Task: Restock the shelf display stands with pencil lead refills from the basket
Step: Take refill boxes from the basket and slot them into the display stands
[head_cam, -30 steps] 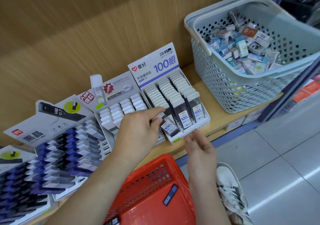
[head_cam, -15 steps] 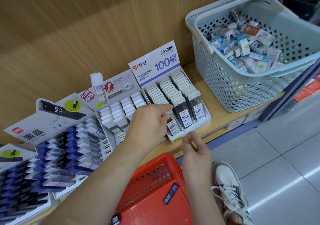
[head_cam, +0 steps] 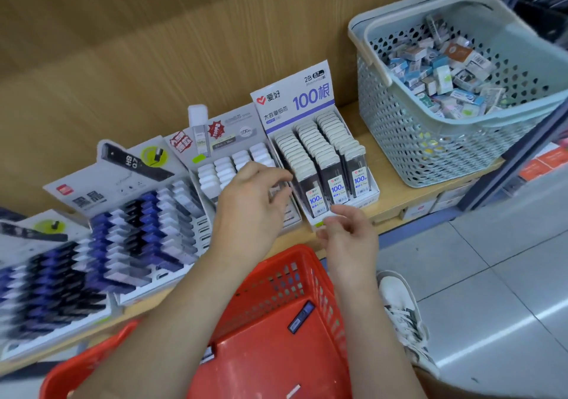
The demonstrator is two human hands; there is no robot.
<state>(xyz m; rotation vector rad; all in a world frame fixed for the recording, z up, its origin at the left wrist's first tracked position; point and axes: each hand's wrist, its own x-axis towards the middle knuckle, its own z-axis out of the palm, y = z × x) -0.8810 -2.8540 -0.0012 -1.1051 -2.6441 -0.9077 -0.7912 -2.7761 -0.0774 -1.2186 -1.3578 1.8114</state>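
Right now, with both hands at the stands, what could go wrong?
The 2B 100-lead stand sits at the front edge of the shelf; the right hand by its lip could knock it into the red basket. The left hand hangs low over the white-capped refills and could topple a row.

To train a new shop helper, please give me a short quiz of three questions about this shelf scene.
1. True or false: the pale blue basket stands on the floor.
2. How many rows of refills does the "100" stand hold? A two, B three, C five.
3. Which hand is nearest that stand's front edge?
Key: 1 false; 2 B; 3 the right hand.
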